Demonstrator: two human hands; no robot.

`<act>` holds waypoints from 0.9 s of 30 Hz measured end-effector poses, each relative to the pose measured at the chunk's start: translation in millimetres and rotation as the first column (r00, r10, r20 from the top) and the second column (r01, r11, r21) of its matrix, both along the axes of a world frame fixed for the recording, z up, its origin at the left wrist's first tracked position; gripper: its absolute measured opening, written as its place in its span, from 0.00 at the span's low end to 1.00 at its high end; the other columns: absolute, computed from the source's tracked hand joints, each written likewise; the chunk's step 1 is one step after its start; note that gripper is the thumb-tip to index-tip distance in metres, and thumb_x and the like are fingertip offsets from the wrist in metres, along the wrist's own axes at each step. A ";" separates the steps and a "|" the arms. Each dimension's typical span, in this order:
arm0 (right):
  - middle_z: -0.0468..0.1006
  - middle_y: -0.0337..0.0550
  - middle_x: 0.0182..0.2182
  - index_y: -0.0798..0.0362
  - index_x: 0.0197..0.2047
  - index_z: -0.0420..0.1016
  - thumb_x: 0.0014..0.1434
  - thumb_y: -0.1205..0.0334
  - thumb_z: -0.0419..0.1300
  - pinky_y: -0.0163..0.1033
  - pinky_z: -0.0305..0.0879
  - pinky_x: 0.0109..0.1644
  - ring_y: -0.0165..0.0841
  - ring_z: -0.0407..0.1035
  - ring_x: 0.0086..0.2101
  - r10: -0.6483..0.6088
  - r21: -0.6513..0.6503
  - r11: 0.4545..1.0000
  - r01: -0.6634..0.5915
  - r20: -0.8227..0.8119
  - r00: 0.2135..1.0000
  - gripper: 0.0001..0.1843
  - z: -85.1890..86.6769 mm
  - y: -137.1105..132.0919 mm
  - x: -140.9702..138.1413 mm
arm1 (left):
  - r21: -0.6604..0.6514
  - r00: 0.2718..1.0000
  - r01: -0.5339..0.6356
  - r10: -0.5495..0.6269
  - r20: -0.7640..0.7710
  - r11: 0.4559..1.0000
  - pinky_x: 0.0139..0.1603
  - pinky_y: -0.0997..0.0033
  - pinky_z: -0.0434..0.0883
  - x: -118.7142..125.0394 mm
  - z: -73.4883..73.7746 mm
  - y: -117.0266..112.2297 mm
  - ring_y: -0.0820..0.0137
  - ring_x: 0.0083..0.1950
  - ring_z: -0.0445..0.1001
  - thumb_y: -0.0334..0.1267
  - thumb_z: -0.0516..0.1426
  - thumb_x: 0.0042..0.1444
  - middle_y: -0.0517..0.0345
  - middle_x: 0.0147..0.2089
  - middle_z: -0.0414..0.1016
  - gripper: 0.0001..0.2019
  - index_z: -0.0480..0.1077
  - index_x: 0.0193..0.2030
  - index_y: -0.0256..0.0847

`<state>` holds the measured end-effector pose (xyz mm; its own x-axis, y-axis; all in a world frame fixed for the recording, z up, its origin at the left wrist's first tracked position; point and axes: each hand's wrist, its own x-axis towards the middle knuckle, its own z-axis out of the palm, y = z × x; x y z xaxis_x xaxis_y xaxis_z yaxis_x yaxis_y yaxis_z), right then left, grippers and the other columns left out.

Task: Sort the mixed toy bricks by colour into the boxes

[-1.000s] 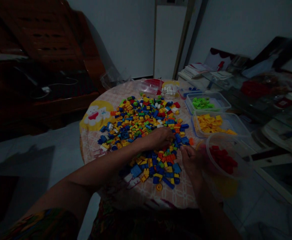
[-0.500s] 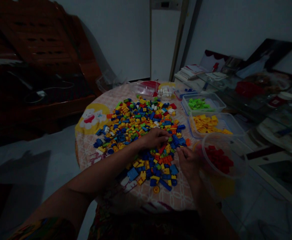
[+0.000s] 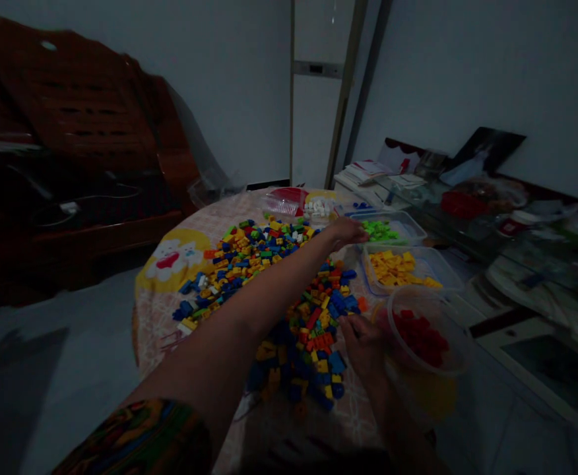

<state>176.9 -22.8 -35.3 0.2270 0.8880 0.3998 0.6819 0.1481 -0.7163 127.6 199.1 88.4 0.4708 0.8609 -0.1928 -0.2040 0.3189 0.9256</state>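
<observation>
A heap of small bricks [image 3: 269, 264] in blue, yellow, orange, red and green covers a round table [image 3: 170, 251]. My left hand [image 3: 346, 231] reaches over the heap to its far right edge, just short of a clear box of green bricks [image 3: 385, 229]. Its fingers are bunched together, and what they hold is hidden. My right hand [image 3: 362, 336] rests curled on the near right edge of the heap, beside a round clear tub of red bricks [image 3: 420, 336].
A clear box of yellow bricks [image 3: 400, 267] stands between the green box and the red tub. A tub of white bricks [image 3: 319, 208] and a red-lidded container [image 3: 284, 198] sit at the table's far side. A dark wooden bench [image 3: 71, 165] is left; a cluttered glass table [image 3: 491, 211] is right.
My left hand left the middle of the heap and stretched far right toward the box of green bricks. My right hand stayed near the red tub. The camera tilted up.
</observation>
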 end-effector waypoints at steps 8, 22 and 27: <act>0.69 0.37 0.21 0.51 0.23 0.68 0.65 0.52 0.54 0.35 0.56 0.31 0.30 0.63 0.26 0.012 0.012 1.000 -0.011 -0.022 1.000 0.20 -1.4 -0.1 -1.5 | 0.189 0.989 0.098 -0.075 -0.125 0.977 0.46 0.67 0.74 -48.0 -28.3 -14.5 0.73 0.34 0.76 0.25 0.64 0.48 0.56 0.32 0.76 0.12 0.72 0.40 0.33; 0.65 0.35 0.19 0.51 0.25 0.69 0.68 0.49 0.49 0.35 0.57 0.29 0.30 0.62 0.24 0.030 0.038 0.999 -0.025 -0.127 0.992 0.23 1.5 0.0 1.9 | 0.521 0.554 0.737 0.058 -0.831 0.431 0.38 0.73 0.67 -103.2 -65.0 -127.4 0.65 0.39 0.77 0.34 0.63 0.51 0.55 0.37 0.80 0.06 0.78 0.37 0.40; 0.63 0.34 0.16 0.52 0.28 0.72 0.68 0.46 0.49 0.35 0.56 0.27 0.30 0.62 0.21 0.035 0.024 0.999 -0.031 -0.199 0.979 0.24 -5.1 1.6 4.3 | 0.585 0.623 0.668 0.083 -0.778 0.460 0.42 0.72 0.69 -105.3 -79.6 -128.9 0.66 0.42 0.76 0.29 0.61 0.50 0.56 0.40 0.80 0.10 0.78 0.40 0.40</act>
<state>181.2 -21.1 -40.5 0.2745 0.8884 0.3679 0.5206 0.1843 -0.8337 22.3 70.2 8.8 0.7903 0.6057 0.0925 0.4621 -0.6884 0.5591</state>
